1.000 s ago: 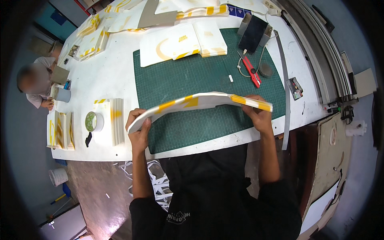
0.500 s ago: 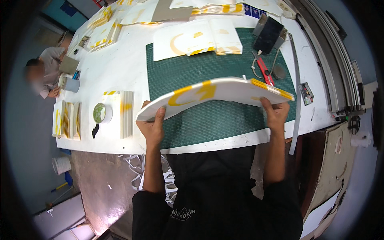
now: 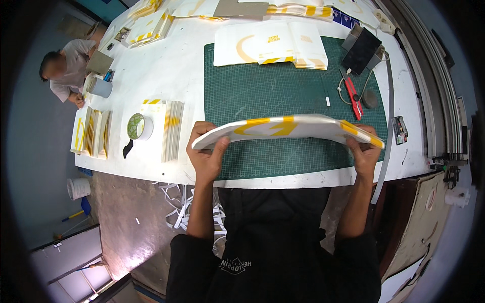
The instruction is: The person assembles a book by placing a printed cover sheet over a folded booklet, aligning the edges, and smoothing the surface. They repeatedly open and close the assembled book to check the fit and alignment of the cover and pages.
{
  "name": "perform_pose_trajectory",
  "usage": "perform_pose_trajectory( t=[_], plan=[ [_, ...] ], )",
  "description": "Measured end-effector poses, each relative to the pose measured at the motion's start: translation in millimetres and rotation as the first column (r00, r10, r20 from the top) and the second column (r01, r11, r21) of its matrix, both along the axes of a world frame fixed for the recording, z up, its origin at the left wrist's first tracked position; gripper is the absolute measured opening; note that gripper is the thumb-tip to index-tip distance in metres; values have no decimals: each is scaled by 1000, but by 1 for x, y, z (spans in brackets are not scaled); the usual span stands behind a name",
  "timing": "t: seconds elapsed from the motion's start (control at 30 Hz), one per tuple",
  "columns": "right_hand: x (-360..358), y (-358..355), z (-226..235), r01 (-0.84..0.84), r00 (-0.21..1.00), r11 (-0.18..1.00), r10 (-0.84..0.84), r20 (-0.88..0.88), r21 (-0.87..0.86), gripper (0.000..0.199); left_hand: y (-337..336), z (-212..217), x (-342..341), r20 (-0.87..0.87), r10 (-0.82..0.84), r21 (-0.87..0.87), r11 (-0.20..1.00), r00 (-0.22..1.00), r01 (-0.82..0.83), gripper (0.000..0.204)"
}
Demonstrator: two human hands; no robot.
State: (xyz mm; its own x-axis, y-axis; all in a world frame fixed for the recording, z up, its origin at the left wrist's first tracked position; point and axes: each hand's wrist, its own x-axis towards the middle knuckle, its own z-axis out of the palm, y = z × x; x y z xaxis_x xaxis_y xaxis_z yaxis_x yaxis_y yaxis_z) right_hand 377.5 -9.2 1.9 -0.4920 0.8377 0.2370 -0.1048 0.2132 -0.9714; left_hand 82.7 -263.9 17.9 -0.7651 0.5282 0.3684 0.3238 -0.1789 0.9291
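Observation:
Between my two hands a stack of white sheets with yellow print (image 3: 283, 126) is bent into a shallow upward arch over the green cutting mat (image 3: 273, 91). My left hand (image 3: 208, 154) is closed round its left end, thumb on the near side. At the other end my right hand (image 3: 365, 154) grips the stack in the same way, beside a yellow-striped edge. Further back on the mat lie more printed white and yellow sheets (image 3: 237, 48). A red utility knife (image 3: 354, 98) rests beyond my right hand, near a small white strip (image 3: 328, 101).
A black box-shaped thing (image 3: 362, 49) with a cable stands at the back right. Along the mat's right side runs a long metal strip (image 3: 388, 126). To the left are a round green-and-white roll (image 3: 145, 126) and a sheet stack (image 3: 173, 131). Another person (image 3: 70, 70) is at the far left.
The arched stack has come nearer to me and shows more edge-on, with less of its printed face visible. The small white strip now shows fully. Both hands keep their grip.

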Motion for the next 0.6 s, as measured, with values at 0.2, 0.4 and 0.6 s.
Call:
perform_pose_trajectory(
  t=[0.2,0.4,0.6],
  plan=[
    [2,0,-4,36,997,998,-39,60,45,21,7,-9,-2,-23,30,-27,999,999,-31,20],
    [1,1,1,-9,1000,1000,9,9,-13,21,-2,-12,-7,-68,12,-69,997,998,-16,20],
    [3,-3,5,-32,999,988,28,-31,-148,24,-6,-23,-11,-46,-50,-64,997,998,47,18]
  ],
)
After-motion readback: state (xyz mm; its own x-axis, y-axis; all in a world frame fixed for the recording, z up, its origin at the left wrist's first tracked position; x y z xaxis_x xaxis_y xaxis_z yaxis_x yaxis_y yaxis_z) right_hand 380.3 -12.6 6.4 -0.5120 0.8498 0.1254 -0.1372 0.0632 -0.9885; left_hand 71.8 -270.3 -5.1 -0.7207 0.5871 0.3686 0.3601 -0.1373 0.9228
